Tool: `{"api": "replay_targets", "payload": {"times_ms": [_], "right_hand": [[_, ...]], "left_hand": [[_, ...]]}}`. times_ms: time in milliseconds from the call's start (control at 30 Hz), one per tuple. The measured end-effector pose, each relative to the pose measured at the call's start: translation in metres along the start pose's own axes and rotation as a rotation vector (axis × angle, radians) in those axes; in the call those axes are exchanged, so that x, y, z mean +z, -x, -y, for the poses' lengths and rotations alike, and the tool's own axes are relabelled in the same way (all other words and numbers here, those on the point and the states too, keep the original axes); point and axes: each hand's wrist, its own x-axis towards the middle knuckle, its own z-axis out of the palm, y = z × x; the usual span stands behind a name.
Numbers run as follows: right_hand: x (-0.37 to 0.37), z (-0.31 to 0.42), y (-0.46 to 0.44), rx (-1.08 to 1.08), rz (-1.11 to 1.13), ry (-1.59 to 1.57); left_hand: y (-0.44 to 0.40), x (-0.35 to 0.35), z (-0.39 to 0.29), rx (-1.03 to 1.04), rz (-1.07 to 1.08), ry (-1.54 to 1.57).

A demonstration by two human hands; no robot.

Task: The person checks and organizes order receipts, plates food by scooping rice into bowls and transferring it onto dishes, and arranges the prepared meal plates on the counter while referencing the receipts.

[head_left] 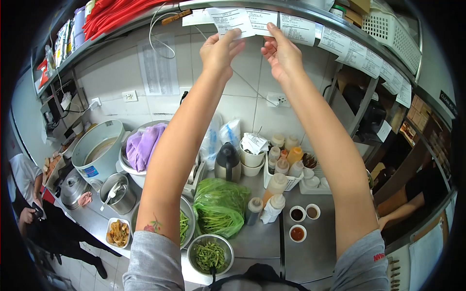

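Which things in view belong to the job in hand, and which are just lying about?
In hand:
- left hand, holding a printed slip
- right hand, raised to the slip row on the shelf edge

Lying about:
- purple cloth
- green bag of vegetables
- metal bowl of cut greens
- black-topped jug
- squeeze bottles
- three sauce cups

Paper slip (230, 20) — print seems too small to read.

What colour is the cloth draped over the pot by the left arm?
Light purple; the cloth shows in the head view.
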Motion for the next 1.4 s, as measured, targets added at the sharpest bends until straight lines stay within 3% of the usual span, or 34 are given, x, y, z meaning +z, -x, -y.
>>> {"api": "replay_targets", "payload": {"times_ms": [100,200,633,733,833,933,1033,1300,1400], "right_hand": [[-0.006,0.004,0.005,0.217,-0.079,-0.214],[-0.031,0.0,-0.015,0.007,-0.068,-0.292],[-0.024,0.01,-0.002,-0.149,-0.15,-0.47],[-0.023,0.013,-0.009,-0.054,-0.135,-0.506],[-0.016,0.017,0.0,0.186,-0.112,-0.422],[-0.031,-0.005,-0.021,0.134,0.164,-0.202],[-0.029,-0.01,-0.02,0.117,0.036,-0.176],[-0.019,0.003,-0.014,0.014,0.005,-0.138],[-0.022,0.003,-0.018,0.013,0.06,-0.115]], "left_hand": [[0.0,0.001,-0.002,0.018,-0.013,-0.038],[0.005,0.001,-0.003,0.013,-0.022,-0.083],[0.004,0.026,0.013,0.013,0.065,-0.13],[-0.001,0.025,0.011,-0.006,0.073,-0.164],[-0.003,0.02,0.011,-0.013,0.118,-0.193],[0.0,0.012,0.01,-0.051,0.157,-0.186],[0.005,0.007,0.005,-0.09,0.083,-0.188],[-0.01,0.001,-0.015,0.069,0.041,-0.28],[-0.013,0.009,-0.024,0.033,0.059,-0.345]]}}
